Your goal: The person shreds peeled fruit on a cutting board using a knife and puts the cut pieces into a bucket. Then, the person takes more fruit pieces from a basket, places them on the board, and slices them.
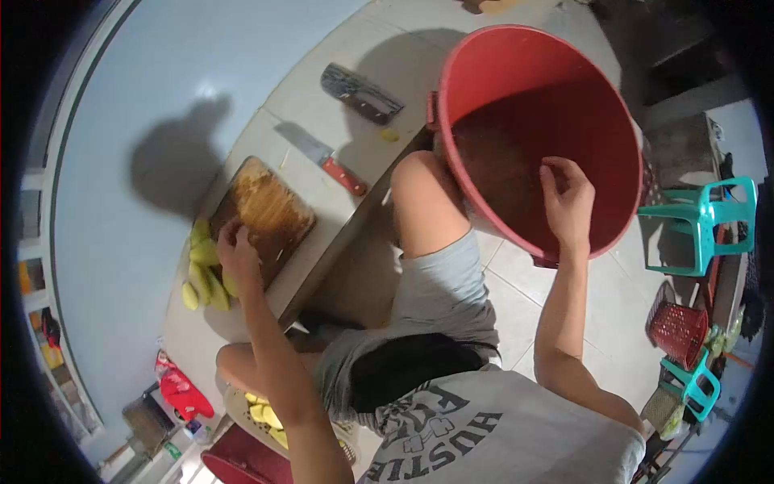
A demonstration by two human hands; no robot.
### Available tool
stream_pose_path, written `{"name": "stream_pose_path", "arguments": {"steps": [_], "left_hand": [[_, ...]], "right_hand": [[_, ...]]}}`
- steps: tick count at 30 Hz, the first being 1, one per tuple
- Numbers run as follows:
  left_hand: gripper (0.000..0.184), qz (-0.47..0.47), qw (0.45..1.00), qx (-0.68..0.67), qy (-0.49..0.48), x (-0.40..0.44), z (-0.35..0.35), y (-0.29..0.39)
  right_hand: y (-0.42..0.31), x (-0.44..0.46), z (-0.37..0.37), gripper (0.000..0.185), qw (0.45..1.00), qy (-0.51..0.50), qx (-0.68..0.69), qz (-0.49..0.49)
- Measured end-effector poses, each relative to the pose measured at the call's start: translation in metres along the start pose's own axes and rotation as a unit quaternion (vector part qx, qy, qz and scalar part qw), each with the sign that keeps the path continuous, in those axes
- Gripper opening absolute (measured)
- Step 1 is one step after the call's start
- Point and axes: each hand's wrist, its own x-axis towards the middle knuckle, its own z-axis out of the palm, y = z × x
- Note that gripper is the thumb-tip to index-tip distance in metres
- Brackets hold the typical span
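Observation:
My left hand is over the lower edge of a worn wooden cutting board, its fingers loosely bent and slightly apart, with nothing visible in them. Beside it, at the board's left, lies a bunch of yellow-green fruits that look like bananas. My right hand hangs over the mouth of a large red bin. Its fingers are curled with a gap to the thumb, and I see nothing held. A knife with a red-brown handle lies past the board. Farther along is a broad-bladed cleaver.
A small yellow scrap lies near the cleaver on the tiled ledge. Cut yellow pieces sit in a container under my left arm. Turquoise stools and a red basket stand at right.

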Motion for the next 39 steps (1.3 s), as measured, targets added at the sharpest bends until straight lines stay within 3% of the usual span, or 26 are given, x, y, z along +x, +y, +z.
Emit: {"name": "stream_pose_path", "arguments": {"steps": [2,3,5,9,11,15,16,18,19,21,23,24,25,29,36,39], "left_hand": [[0.038,0.111,0.946,0.301,0.046,-0.001,-0.041,-0.035],[0.038,0.101,0.943,0.312,0.061,-0.008,-0.052,-0.047],[0.048,0.179,0.868,0.459,0.062,-0.022,-0.047,-0.063],[0.055,0.122,0.874,0.462,0.086,-0.034,-0.027,-0.092],[0.060,0.071,0.932,0.353,0.044,-0.039,-0.011,-0.087],[0.068,0.133,0.903,0.409,-0.027,-0.038,-0.005,-0.099],[0.069,0.166,0.895,0.411,-0.052,-0.038,-0.007,-0.098],[0.071,0.121,0.912,0.392,-0.013,-0.047,-0.001,-0.077],[0.071,0.146,0.900,0.409,-0.028,-0.044,-0.005,-0.080],[0.072,0.177,0.886,0.425,-0.053,-0.036,-0.018,-0.084],[0.065,0.189,0.896,0.396,-0.074,-0.031,-0.023,-0.087],[0.065,0.192,0.894,0.396,-0.081,-0.029,-0.026,-0.086],[0.057,0.178,0.896,0.397,-0.088,-0.027,-0.027,-0.085],[0.035,0.165,0.866,0.468,-0.056,-0.033,-0.026,-0.081],[0.030,0.208,0.850,0.479,-0.069,-0.027,-0.026,-0.077],[0.030,0.156,0.844,0.501,-0.115,-0.025,-0.021,-0.063]], "right_hand": [[-0.006,-0.002,0.000,0.018,1.000,-0.006,-0.024,-0.004],[-0.005,-0.002,0.000,0.018,0.999,-0.010,-0.044,-0.020],[-0.008,-0.002,0.000,0.018,0.999,-0.023,-0.040,0.006],[-0.005,-0.002,0.002,0.020,0.998,-0.028,-0.052,-0.006],[-0.006,-0.003,0.002,0.020,0.998,-0.037,-0.058,-0.008],[-0.003,0.001,-0.014,0.019,0.996,-0.016,-0.074,-0.057],[-0.002,0.005,-0.022,0.019,0.999,-0.003,-0.044,-0.019],[0.002,0.014,-0.047,0.018,0.997,0.042,-0.069,0.008],[0.007,0.021,-0.056,0.018,0.994,0.066,-0.084,0.019],[0.036,0.030,-0.066,0.018,0.990,0.097,-0.103,-0.007],[0.065,0.035,-0.064,0.019,0.989,0.077,-0.127,-0.014],[0.077,0.033,-0.058,0.020,0.994,0.051,-0.093,0.033],[0.079,0.033,-0.059,0.020,0.993,-0.028,-0.092,0.068],[0.067,0.035,-0.060,0.020,0.990,-0.045,-0.054,0.124],[0.067,0.035,-0.060,0.021,0.989,-0.061,-0.065,0.121],[0.066,0.036,-0.061,0.021,0.987,-0.073,-0.067,0.125]]}}
